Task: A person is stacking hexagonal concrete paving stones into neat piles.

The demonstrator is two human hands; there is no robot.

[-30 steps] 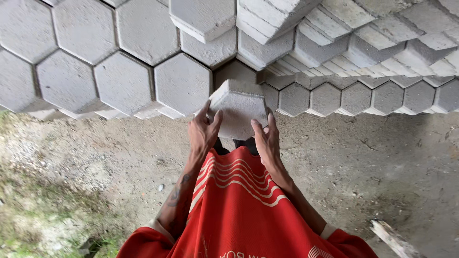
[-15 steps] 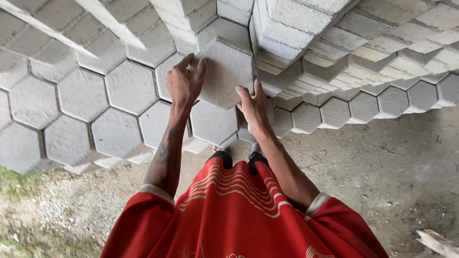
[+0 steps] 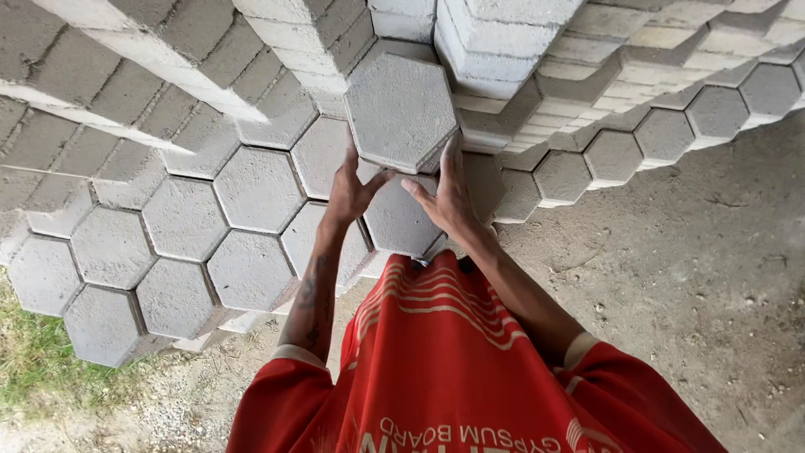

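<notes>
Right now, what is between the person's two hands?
In the head view, a grey hexagonal paving block sits between the left hand and the right hand, both pressed against its lower edges, above a laid paver.

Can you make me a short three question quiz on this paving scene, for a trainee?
1. True or false: both hands grip the raised hexagonal paver.
2. What lies at the lower left edge of the laid pavers? A) grass B) water C) wooden planks
3. Fill in: the stacked pavers stand ______ the raised block, as the head view shows them.

Key:
1. True. The left hand and right hand hold its near edge.
2. A, the grass.
3. Beyond, touching or nearly so.
</notes>
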